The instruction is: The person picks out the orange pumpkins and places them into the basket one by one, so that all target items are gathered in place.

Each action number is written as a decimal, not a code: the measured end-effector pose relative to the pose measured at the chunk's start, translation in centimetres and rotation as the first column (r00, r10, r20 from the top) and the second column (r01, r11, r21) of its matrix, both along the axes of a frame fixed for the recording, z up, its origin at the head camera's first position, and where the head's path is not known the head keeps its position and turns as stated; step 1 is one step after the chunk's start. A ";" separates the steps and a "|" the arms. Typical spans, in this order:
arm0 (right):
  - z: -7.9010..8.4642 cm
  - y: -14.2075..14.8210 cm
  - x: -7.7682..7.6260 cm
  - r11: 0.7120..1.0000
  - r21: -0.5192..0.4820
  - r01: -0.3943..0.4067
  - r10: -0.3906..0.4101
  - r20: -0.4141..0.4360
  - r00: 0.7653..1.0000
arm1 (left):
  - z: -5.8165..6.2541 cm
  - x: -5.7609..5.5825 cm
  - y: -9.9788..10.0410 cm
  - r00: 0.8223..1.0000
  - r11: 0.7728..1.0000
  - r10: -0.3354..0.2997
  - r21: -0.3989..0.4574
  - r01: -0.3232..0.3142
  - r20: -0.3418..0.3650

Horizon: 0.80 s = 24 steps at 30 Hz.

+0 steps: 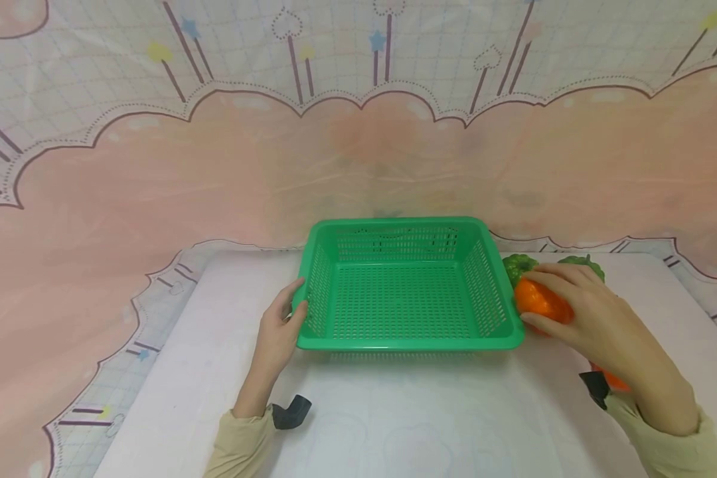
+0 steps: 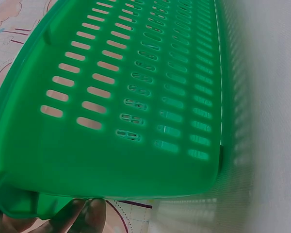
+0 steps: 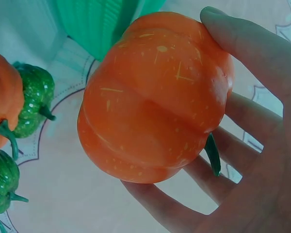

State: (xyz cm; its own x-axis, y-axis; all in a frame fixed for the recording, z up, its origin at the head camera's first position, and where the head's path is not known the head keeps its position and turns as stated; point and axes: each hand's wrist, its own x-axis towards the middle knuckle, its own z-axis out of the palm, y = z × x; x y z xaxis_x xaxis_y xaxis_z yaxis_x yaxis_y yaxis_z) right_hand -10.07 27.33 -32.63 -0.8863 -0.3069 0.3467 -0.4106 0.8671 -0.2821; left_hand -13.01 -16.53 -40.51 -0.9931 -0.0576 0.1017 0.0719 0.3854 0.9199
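A green plastic basket (image 1: 406, 344) with slotted walls stands on the white table, its inside bare. At its left edge, my left hand (image 1: 277, 332) holds the rim, fingertips (image 2: 94, 213) tucked underneath in the left wrist view. My right hand (image 1: 600, 315) grips an orange toy pumpkin (image 1: 539, 300) between thumb and fingers, just beside the basket's right wall. Seen from the right wrist, this pumpkin (image 3: 155, 97) has yellow flecks and a green stem that pokes out between the fingers.
Two green pumpkins (image 1: 518, 265) lie behind the right hand. Another orange pumpkin (image 3: 5, 92) shows at the left of the right wrist view. Something orange (image 1: 614, 380) is partly hidden under the right wrist. A patterned cloth (image 1: 358, 159) hangs behind the table.
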 end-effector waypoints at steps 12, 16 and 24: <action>1.1 -0.9 -0.4 1.000 -0.006 -0.017 0.017 -0.017 1.000 | 0.1 0.1 0.0 1.000 1.000 -0.001 -0.001 0.001 0.004; 1.5 -1.4 -0.7 1.000 0.004 -0.022 0.022 -0.020 1.000 | 0.2 0.1 0.0 1.000 1.000 0.004 -0.008 -0.004 -0.003; 2.0 -2.3 -1.2 0.998 0.023 -0.059 0.058 0.005 0.998 | 0.0 0.1 0.0 1.000 1.000 0.004 -0.008 -0.004 -0.004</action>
State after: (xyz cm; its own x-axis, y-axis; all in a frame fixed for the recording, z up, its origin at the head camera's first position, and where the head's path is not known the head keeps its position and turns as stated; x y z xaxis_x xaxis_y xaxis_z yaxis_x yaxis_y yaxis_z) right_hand -11.24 25.08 -30.66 -0.8680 -0.3661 0.3356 -0.4597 0.8479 -0.2640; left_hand -12.92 -16.55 -40.47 -0.9925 -0.0605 0.1062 0.0741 0.3933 0.9164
